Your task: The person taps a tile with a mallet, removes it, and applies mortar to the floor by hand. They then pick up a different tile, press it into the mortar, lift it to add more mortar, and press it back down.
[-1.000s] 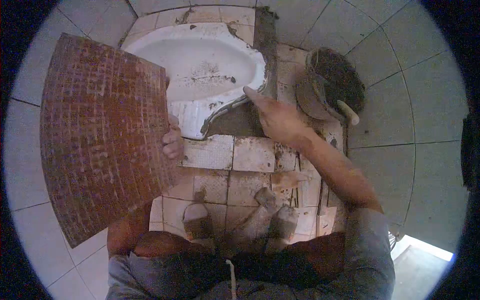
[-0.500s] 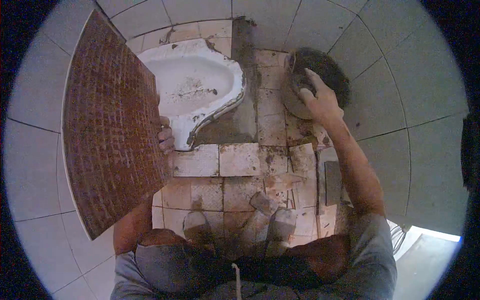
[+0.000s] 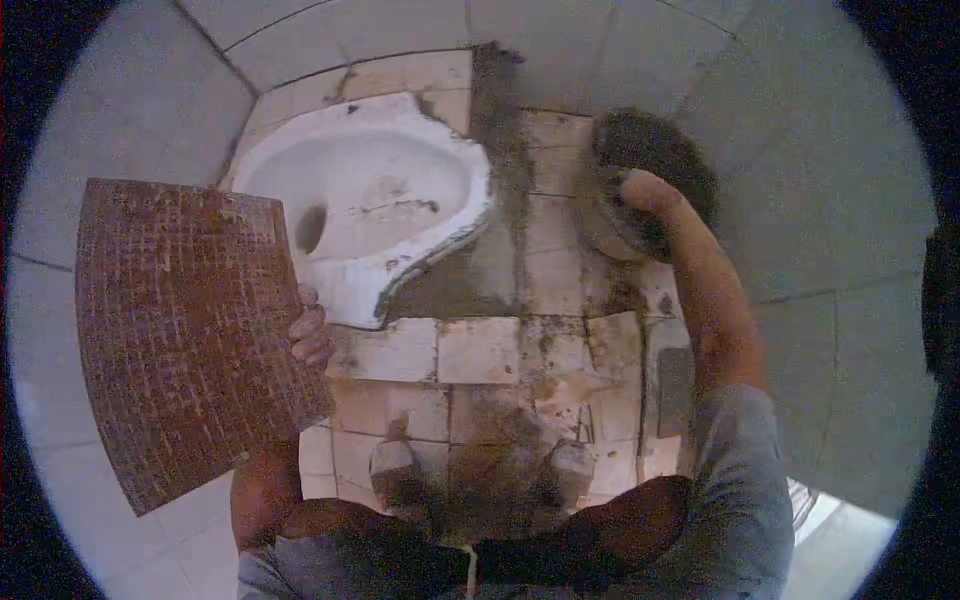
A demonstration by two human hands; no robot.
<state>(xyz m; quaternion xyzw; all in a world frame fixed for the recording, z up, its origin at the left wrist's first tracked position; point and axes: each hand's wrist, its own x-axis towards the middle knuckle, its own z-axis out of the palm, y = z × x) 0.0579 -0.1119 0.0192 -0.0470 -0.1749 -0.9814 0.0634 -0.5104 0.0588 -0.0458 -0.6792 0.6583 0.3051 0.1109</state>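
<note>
My left hand [image 3: 311, 330] grips the right edge of a large tile [image 3: 185, 330]. The tile's brown, ridged back faces me, and it is held tilted at the left. On the right, my right hand [image 3: 648, 193] reaches down into a round basin [image 3: 612, 243] with a dark grey, mortar-like mix [image 3: 650, 145] in it. Its fingers are sunk out of sight in the mix or the basin's shadow. Between the two hands lies a white squat toilet pan [image 3: 370, 160], its rim chipped and smeared with mortar.
A rough grey mortar strip [image 3: 500, 200] runs along the pan's right side. Dirty floor tiles [image 3: 478, 350] lie in front of it, with a small dark grey piece [image 3: 676, 375] at the right. Tiled walls [image 3: 840, 200] stand close around. My feet [image 3: 395, 465] rest on the floor below.
The tile has swung lower and turned its back more toward me, uncovering more of the pan. My right hand has gone deeper into the basin, and its fingers have gone from view.
</note>
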